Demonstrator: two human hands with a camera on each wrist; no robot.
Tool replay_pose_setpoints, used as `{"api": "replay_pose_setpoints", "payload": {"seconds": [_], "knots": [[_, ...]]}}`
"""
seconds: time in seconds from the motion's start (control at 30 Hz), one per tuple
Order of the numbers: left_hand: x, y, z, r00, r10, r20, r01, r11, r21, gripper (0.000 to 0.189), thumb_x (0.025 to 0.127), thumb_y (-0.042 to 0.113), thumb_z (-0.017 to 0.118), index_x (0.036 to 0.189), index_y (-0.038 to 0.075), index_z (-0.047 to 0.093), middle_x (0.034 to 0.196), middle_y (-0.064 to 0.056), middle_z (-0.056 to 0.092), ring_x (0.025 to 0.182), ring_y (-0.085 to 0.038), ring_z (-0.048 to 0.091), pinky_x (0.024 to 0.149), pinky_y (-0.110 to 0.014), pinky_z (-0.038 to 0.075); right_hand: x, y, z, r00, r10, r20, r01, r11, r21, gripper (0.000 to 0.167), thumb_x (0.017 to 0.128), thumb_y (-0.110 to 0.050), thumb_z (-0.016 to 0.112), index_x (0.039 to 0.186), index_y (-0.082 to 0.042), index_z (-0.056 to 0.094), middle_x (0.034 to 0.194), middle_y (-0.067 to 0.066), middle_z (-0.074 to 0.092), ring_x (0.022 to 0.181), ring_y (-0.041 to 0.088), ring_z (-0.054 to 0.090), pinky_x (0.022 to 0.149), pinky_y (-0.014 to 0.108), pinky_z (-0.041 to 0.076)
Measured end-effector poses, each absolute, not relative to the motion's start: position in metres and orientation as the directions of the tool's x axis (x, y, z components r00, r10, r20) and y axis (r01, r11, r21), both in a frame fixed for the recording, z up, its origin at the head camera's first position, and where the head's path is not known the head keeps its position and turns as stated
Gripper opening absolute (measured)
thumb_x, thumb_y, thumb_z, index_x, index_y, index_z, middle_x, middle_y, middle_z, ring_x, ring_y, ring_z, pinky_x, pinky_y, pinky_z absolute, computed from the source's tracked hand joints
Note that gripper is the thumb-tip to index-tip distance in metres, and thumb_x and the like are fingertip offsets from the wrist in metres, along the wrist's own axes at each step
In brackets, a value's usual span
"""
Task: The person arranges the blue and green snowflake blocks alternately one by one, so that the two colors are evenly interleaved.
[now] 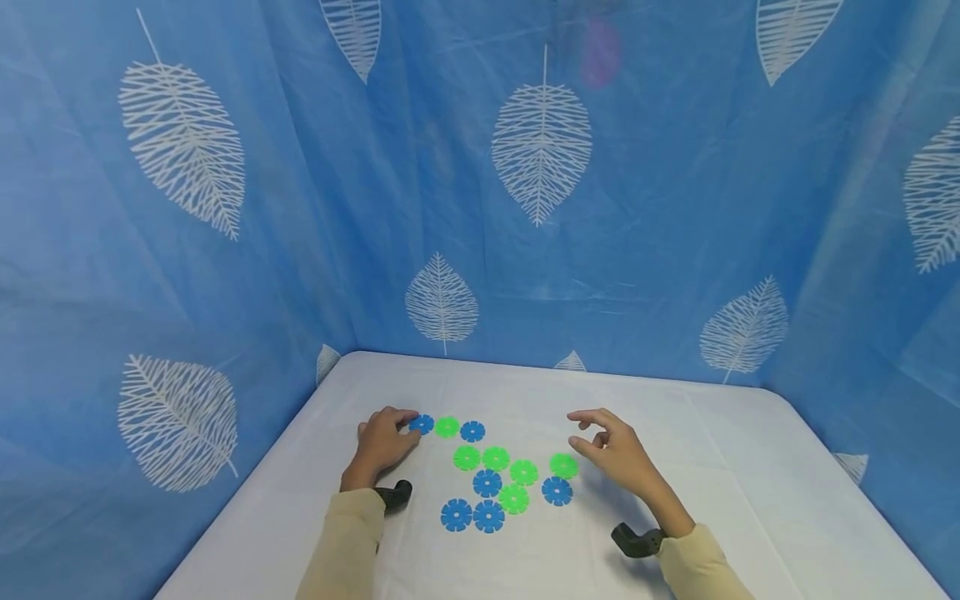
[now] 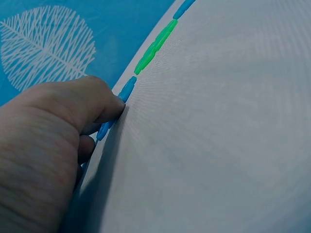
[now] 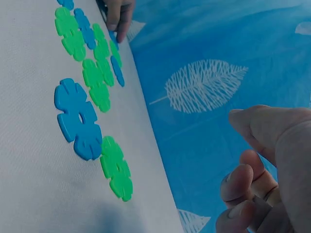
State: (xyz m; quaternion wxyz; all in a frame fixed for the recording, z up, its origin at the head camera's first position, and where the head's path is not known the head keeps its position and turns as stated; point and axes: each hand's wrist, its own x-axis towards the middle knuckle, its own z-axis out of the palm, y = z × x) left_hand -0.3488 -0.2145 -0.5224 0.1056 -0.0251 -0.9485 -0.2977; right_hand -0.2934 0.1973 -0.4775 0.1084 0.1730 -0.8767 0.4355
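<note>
My left hand [image 1: 384, 442] is at the far left of the scattered discs, its thumb and fingers pinching the edges of a blue notched plastic disc [image 1: 423, 425] that lies on the table. Part of that disc is hidden behind the thumb in the left wrist view. To its right, in a row, come a green disc [image 1: 447, 427] and another blue disc [image 1: 472, 431]. Holding nothing, my right hand [image 1: 618, 454] hovers over the table with thumb and fingers spread apart. Nearest to it lies a green disc [image 1: 564, 466], with a blue disc [image 3: 78, 119] beside that one.
Several more green and blue discs lie flat in the middle, among them a green disc [image 1: 496, 458] and a blue disc [image 1: 457, 515]. A white cloth covers the table [image 1: 750, 500]. Blue curtains [image 1: 637, 250] with white leaf prints stand behind and at both sides.
</note>
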Motion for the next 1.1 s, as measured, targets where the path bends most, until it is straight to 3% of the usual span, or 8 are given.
{"api": "replay_pose_setpoints", "payload": {"seconds": [0.3, 0.57, 0.97, 1.1], "knots": [[-0.35, -0.215, -0.525, -0.979, -0.027, 0.204, 0.097, 0.816, 0.57, 0.039, 0.083, 0.031, 0.072, 0.121, 0.021, 0.073, 0.114, -0.004, 0.069, 0.111, -0.026, 0.06, 0.086, -0.043, 0.032, -0.293, 0.203, -0.486, -0.943, -0.215, 0.255, -0.332, 0.553, -0.764, 0.041, 0.09, -0.029, 0.075, 0.128, -0.018, 0.066, 0.116, 0.017, 0.061, 0.056, 0.008, 0.048, 0.052, 0.026, 0.042], [-0.35, -0.215, -0.525, -0.978, -0.029, 0.209, 0.097, 0.816, 0.57, 0.039, 0.084, 0.032, 0.072, 0.122, 0.022, 0.073, 0.116, -0.004, 0.069, 0.113, -0.026, 0.06, 0.087, -0.044, 0.032, -0.296, 0.204, -0.491, -0.965, -0.208, 0.161, -0.254, 0.574, -0.778, 0.048, 0.091, -0.031, 0.074, 0.134, -0.014, 0.062, 0.118, 0.011, 0.065, 0.054, 0.007, 0.048, 0.056, 0.025, 0.044], [-0.346, -0.214, -0.521, -0.977, -0.027, 0.213, 0.104, 0.807, 0.581, 0.038, 0.084, 0.031, 0.072, 0.121, 0.022, 0.073, 0.114, -0.003, 0.069, 0.111, -0.026, 0.06, 0.087, -0.044, 0.032, -0.299, 0.209, -0.503, -0.954, -0.266, 0.138, -0.271, 0.572, -0.774, 0.047, 0.092, -0.032, 0.071, 0.134, -0.012, 0.062, 0.122, 0.016, 0.063, 0.058, 0.009, 0.054, 0.06, 0.027, 0.048], [-0.344, -0.213, -0.52, -0.978, -0.028, 0.208, 0.101, 0.805, 0.584, 0.038, 0.083, 0.03, 0.072, 0.12, 0.022, 0.073, 0.113, -0.003, 0.069, 0.11, -0.026, 0.061, 0.085, -0.044, 0.032, -0.298, 0.209, -0.504, -0.956, -0.269, 0.116, -0.256, 0.574, -0.778, 0.046, 0.092, -0.031, 0.072, 0.133, -0.012, 0.063, 0.12, 0.015, 0.062, 0.053, 0.009, 0.048, 0.057, 0.027, 0.047]]}}
